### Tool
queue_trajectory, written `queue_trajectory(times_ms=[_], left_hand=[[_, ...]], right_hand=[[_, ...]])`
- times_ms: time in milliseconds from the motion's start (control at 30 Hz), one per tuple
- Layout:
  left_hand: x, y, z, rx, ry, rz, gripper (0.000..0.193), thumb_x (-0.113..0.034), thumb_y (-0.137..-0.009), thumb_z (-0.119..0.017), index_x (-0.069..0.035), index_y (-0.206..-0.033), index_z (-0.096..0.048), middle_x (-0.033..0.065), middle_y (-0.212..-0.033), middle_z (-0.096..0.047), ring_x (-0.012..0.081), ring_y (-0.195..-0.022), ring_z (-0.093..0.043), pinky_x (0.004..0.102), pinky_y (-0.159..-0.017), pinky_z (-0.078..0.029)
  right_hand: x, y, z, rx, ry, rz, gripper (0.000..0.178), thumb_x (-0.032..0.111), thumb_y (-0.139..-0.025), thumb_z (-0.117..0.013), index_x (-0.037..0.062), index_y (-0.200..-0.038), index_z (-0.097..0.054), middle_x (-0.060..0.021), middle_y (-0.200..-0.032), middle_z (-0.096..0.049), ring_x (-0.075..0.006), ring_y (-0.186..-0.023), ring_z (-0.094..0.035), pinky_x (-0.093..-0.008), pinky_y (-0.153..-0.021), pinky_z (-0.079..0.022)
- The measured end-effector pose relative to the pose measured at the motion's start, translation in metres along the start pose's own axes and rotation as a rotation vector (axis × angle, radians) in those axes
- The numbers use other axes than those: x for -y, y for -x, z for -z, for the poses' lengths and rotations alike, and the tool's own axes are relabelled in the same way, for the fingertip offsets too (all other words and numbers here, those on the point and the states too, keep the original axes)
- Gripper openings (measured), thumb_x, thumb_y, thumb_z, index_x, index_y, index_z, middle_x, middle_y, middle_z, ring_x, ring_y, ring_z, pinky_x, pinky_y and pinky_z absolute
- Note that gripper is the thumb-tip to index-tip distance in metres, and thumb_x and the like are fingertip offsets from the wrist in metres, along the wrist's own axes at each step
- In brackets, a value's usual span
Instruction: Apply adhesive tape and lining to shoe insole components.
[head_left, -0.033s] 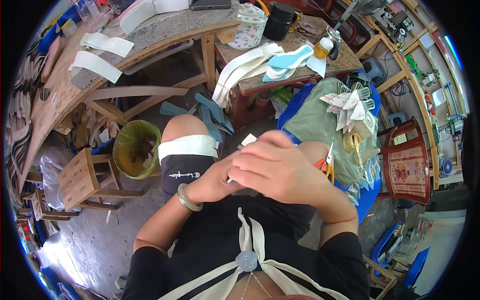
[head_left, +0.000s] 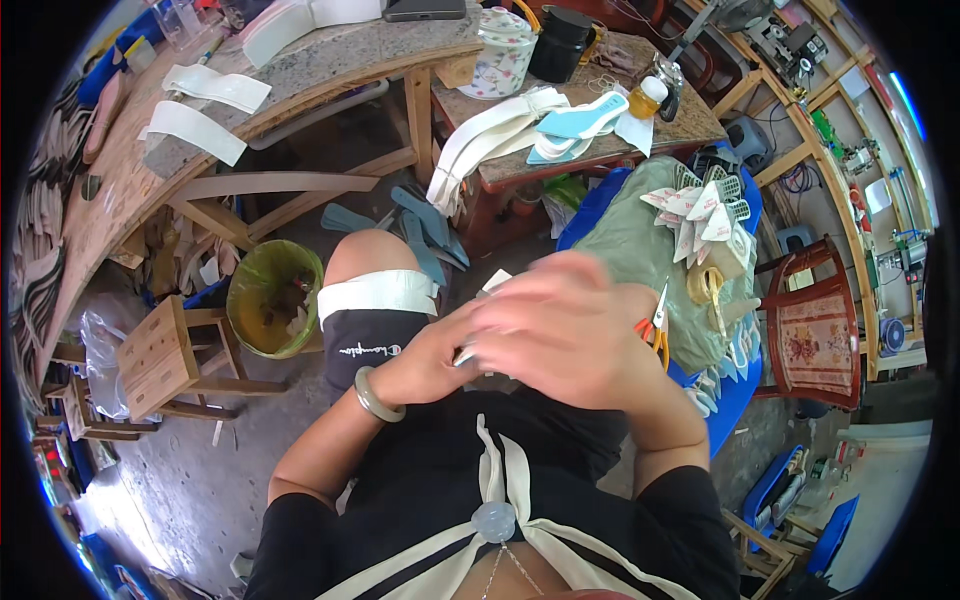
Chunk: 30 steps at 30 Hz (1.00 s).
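Long curved workbench (head_left: 330, 60) with stone top runs across the upper left; white strips (head_left: 215, 88) lie flat near its left end, a second strip just below them. Smaller stone-topped table (head_left: 690, 125) at upper centre carries a floral lidded pot (head_left: 503, 50) at its back left corner, a black container (head_left: 560, 42) beside it, and a stack of white and pale blue insoles (head_left: 575, 125) near the front edge, white bands hanging over that edge. Green cloth bundle (head_left: 630, 250) to the right, with small white tagged pieces (head_left: 700, 210) on top. Green bucket (head_left: 272, 297) on the floor, lower left of the bench. White band (head_left: 378, 293) draped over the person's knee. Right hand (head_left: 570, 325), motion-blurred, lies over the left hand (head_left: 425, 360); both meet on a small white piece (head_left: 495, 283) above the lap, mostly hidden, so the grip cannot be told. Orange-handled scissors (head_left: 655, 325) just right of the right hand.
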<state>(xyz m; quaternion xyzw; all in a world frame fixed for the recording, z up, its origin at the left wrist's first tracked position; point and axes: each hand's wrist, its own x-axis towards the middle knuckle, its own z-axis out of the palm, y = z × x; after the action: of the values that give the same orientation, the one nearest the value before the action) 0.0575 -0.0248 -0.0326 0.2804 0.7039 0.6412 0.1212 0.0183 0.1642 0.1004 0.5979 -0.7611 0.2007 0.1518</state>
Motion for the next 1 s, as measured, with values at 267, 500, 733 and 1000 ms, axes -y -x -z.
queue_trajectory(times_ms=[267, 500, 733, 1000], left_hand=[[-0.03, 0.003, 0.003, 0.184, 0.142, -0.042, 0.059, -0.005, -0.085, -0.063, -0.005, -0.14, -0.039, 0.0139, -0.138, -0.043, 0.0253, -0.125, -0.046, 0.0322, -0.101, -0.036], [-0.044, -0.001, 0.009, 0.315, 0.185, 0.103, 0.063, -0.004, -0.082, -0.063, -0.009, -0.14, -0.04, 0.0121, -0.14, -0.042, 0.0248, -0.121, -0.049, 0.0331, -0.101, -0.037], [-0.053, 0.013, 0.014, 0.126, 0.535, 0.17, 0.057, -0.01, -0.088, -0.059, -0.001, -0.139, -0.037, 0.0104, -0.129, -0.049, 0.0168, -0.09, -0.06, 0.0303, -0.079, -0.049], [-0.08, 0.033, 0.042, -0.302, 0.624, -0.104, 0.036, -0.021, -0.086, -0.06, 0.003, -0.111, -0.051, 0.0171, -0.091, -0.064, 0.0233, -0.081, -0.064, 0.0328, -0.073, -0.051]], right_hand=[[-0.019, 0.102, -0.066, -0.086, -1.131, -0.749, 0.042, 0.009, -0.093, -0.047, -0.0014, -0.134, -0.045, -0.0078, -0.113, -0.061, -0.0114, -0.097, -0.058, -0.0245, -0.077, -0.049], [-0.005, 0.092, -0.055, -0.095, -1.392, -0.907, 0.041, 0.005, -0.087, -0.062, -0.0016, -0.126, -0.053, -0.003, -0.096, -0.066, -0.0085, -0.079, -0.061, -0.0248, -0.069, -0.05], [-0.004, 0.073, -0.06, 0.176, -1.209, -1.076, 0.025, 0.008, -0.092, -0.051, 0.0011, -0.113, -0.063, -0.0057, -0.086, -0.067, -0.0112, -0.071, -0.062, -0.0247, -0.063, -0.05], [-0.004, 0.117, -0.125, 0.137, -1.017, -0.996, 0.024, 0.013, -0.092, -0.052, -0.0013, -0.1, -0.068, -0.0067, -0.074, -0.066, -0.0132, -0.064, -0.063, -0.0255, -0.059, -0.05]])
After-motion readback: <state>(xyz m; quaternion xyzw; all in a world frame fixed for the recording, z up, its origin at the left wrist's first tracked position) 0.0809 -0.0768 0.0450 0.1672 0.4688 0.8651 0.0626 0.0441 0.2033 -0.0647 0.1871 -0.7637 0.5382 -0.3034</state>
